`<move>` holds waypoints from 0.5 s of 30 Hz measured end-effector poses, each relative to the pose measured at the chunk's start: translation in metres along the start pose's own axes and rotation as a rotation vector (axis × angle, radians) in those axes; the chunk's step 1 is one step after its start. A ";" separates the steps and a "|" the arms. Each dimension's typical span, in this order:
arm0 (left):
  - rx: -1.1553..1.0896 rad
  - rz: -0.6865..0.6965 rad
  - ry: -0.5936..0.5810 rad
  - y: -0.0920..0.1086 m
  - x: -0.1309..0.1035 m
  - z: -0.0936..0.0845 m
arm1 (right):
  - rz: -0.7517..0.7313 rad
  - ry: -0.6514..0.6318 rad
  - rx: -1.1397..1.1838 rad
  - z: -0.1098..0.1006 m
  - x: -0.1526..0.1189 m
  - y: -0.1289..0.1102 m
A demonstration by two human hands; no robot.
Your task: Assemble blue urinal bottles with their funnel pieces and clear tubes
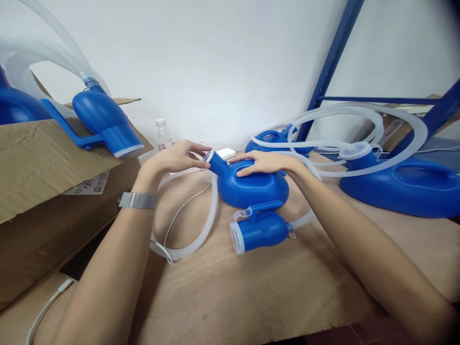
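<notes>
A blue urinal bottle (251, 189) stands on the wooden table, its neck tilted toward the left. At the pale rim of that neck, my left hand (181, 155) has its thumb and fingertips closed on the mouth; the palm side is hidden. My right hand (264, 163) lies over the top of the bottle and grips it by the handle area, some fingers out of sight behind. In front of the bottle lies a blue urinal cup (262, 232) with a translucent lid and a handle. A clear tube (212, 211) curves on the table to the left.
An open cardboard box (68, 158) at the left carries another blue cup (104, 115) with tubing. Two more blue bottles (398, 189) with coiled tubes (419, 129) stand to the right, near blue shelf posts (328, 62). A phone (84, 256) on a cable, a plastic bottle (161, 134) and a white power strip (226, 153) are also here.
</notes>
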State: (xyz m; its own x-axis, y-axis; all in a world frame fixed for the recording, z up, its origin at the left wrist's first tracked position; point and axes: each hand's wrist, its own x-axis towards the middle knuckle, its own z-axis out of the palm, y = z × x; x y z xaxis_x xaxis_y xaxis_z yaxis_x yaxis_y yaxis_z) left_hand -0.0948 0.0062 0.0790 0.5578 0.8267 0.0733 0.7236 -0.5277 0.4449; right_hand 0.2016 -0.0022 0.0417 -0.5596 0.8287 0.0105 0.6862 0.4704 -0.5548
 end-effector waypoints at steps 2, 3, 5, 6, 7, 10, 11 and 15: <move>-0.016 0.010 0.005 -0.002 0.003 0.003 | -0.051 -0.012 0.010 -0.001 0.000 0.003; -0.023 0.016 -0.001 -0.002 0.003 0.004 | -0.066 -0.020 0.015 -0.002 -0.001 0.003; -0.040 0.021 -0.042 -0.001 0.004 0.004 | -0.085 -0.040 0.024 -0.005 -0.003 0.003; -0.049 0.022 -0.061 0.000 0.004 0.003 | -0.085 -0.049 0.026 -0.006 -0.005 0.003; -0.060 0.023 -0.072 0.002 0.004 0.003 | -0.079 -0.055 0.025 -0.007 -0.007 0.002; -0.088 0.027 -0.068 0.008 0.004 0.002 | -0.043 -0.045 0.011 -0.008 -0.010 0.001; -0.085 0.027 -0.061 0.010 0.004 0.002 | -0.039 -0.038 0.000 -0.009 -0.011 0.001; -0.051 0.010 -0.045 0.016 0.005 0.003 | -0.044 0.024 -0.093 -0.007 -0.012 0.007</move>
State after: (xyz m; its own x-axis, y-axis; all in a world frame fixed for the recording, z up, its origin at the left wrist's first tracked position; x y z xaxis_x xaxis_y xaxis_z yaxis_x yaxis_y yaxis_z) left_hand -0.0787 0.0015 0.0839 0.5836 0.8111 0.0381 0.6967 -0.5242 0.4897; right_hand 0.2162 -0.0069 0.0435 -0.5795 0.8132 0.0532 0.7023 0.5315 -0.4737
